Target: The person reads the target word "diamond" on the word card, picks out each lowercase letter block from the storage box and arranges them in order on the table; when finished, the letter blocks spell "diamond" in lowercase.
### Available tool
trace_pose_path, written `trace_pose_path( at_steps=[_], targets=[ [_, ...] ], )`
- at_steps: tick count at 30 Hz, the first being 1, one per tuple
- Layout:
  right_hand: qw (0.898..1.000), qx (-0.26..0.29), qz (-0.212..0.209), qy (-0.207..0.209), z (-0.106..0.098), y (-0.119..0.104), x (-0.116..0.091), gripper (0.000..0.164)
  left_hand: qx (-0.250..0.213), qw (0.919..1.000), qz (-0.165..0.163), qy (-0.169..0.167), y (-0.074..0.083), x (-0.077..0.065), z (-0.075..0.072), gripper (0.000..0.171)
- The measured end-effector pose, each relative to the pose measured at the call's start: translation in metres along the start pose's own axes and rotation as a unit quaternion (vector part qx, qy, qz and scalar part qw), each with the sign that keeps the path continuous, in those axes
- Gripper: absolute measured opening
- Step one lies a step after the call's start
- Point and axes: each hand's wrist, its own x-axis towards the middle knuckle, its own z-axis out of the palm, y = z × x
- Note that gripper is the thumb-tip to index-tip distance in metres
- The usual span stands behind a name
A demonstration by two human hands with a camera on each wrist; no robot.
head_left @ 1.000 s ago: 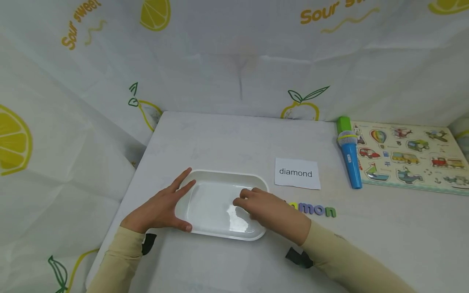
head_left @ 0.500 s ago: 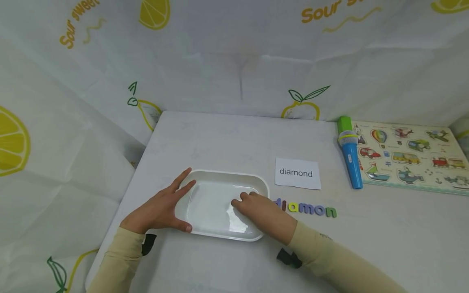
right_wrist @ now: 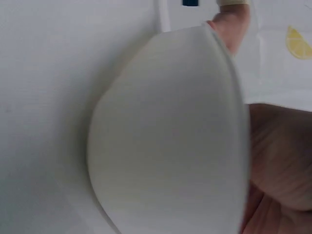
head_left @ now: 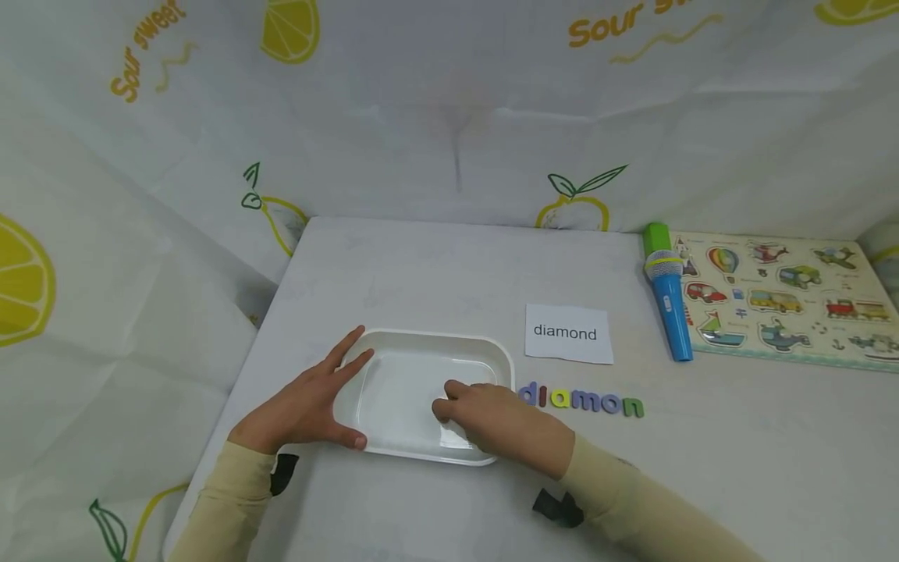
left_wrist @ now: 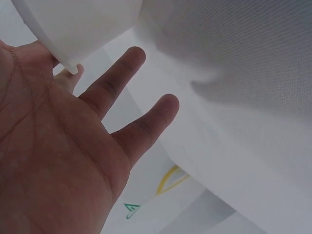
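Observation:
My left hand (head_left: 305, 407) rests against the left end of a white tray (head_left: 507, 355), its thumb at the near rim and its fingers spread straight. In the left wrist view, two extended fingers (left_wrist: 146, 122) stand out beside the tray wall (left_wrist: 90, 22). Over the tray's right part reaches my right hand (head_left: 495, 417), fingers bent and pointing down inside. Its fingertips and anything between them are hidden. The right wrist view shows mostly the tray's outer wall (right_wrist: 165, 136) and part of that hand's palm (right_wrist: 280, 161).
Coloured letters (head_left: 585, 400) spelling "diamon" lie right of the tray. Behind them is a paper card (head_left: 567, 336) printed "diamond". Farther right are a blue toy microphone (head_left: 672, 308), a green block (head_left: 656, 236) and a vehicle picture puzzle board (head_left: 790, 300).
My right hand has shifted slightly left and nearer to me within the tray, uncovering the first letters of the row. The left hand keeps its place on the tray.

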Motion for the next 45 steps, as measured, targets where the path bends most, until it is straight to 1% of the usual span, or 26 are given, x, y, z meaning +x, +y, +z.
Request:
trace_pose_path(
  at_steps=[2, 4, 7, 9, 12, 14, 16, 19, 22, 26, 28, 30, 32, 35, 38, 41, 45],
  targets=[
    [0.999, 0.045, -0.007, 0.012, -0.006, 0.001, -0.004, 0.033, 0.000, 1.0000, 0.000, 0.000, -0.001, 0.000, 0.001, 0.124],
    [0.995, 0.091, -0.012, 0.027, -0.015, 0.002, -0.011, 0.033, 0.000, 1.0000, 0.000, 0.001, -0.001, -0.001, 0.001, 0.125],
    [0.988, 0.146, -0.019, 0.056, -0.029, 0.006, -0.025, 0.032, -0.001, 1.0000, -0.003, -0.002, -0.001, -0.001, 0.001, 0.126],
    [0.982, 0.173, -0.020, 0.074, -0.038, 0.012, -0.036, 0.030, -0.002, 1.0000, -0.003, -0.003, -0.002, -0.001, 0.001, 0.127],
    [0.974, 0.209, -0.004, 0.092, -0.051, 0.023, -0.053, 0.031, -0.004, 1.0000, -0.001, -0.003, -0.002, -0.001, 0.001, 0.127],
    [0.969, 0.224, 0.024, 0.099, -0.059, 0.032, -0.067, 0.034, -0.004, 1.0000, 0.000, -0.003, -0.002, 0.000, 0.001, 0.127],
    [0.967, 0.227, 0.055, 0.106, -0.066, 0.041, -0.081, 0.038, -0.003, 1.0000, 0.001, -0.003, -0.002, 0.000, 0.002, 0.126],
    [0.964, 0.216, 0.100, 0.123, -0.072, 0.055, -0.103, 0.041, 0.003, 1.0000, 0.005, 0.000, -0.002, 0.001, 0.001, 0.125],
    [0.963, 0.183, 0.128, 0.149, -0.074, 0.068, -0.125, 0.044, 0.004, 1.0000, 0.003, 0.001, -0.001, 0.001, 0.001, 0.124],
    [0.961, 0.137, 0.162, 0.175, -0.070, 0.087, -0.153, 0.046, 0.000, 1.0000, -0.002, 0.002, -0.001, 0.001, 0.001, 0.122],
    [0.958, 0.130, 0.186, 0.175, -0.066, 0.096, -0.165, 0.045, 0.000, 1.0000, -0.003, 0.001, -0.001, 0.002, 0.001, 0.122],
    [0.953, 0.132, 0.217, 0.163, -0.060, 0.105, -0.176, 0.043, 0.001, 1.0000, -0.004, 0.000, -0.001, 0.002, 0.001, 0.122],
    [0.946, 0.141, 0.251, 0.146, -0.054, 0.114, -0.185, 0.041, 0.002, 1.0000, -0.004, -0.002, -0.001, 0.002, 0.001, 0.123],
    [0.935, 0.156, 0.298, 0.115, -0.045, 0.123, -0.195, 0.041, 0.005, 1.0000, -0.004, -0.003, -0.001, 0.003, 0.001, 0.123],
    [0.927, 0.164, 0.322, 0.095, -0.036, 0.129, -0.200, 0.043, 0.006, 1.0000, -0.005, -0.003, -0.002, 0.003, 0.002, 0.123],
    [0.925, 0.165, 0.329, 0.096, -0.027, 0.132, -0.201, 0.044, 0.005, 1.0000, -0.005, -0.002, -0.002, 0.003, 0.002, 0.122],
    [0.922, 0.160, 0.337, 0.107, -0.019, 0.133, -0.199, 0.044, 0.004, 1.0000, -0.006, -0.003, -0.002, 0.002, 0.002, 0.122]
  ],
)
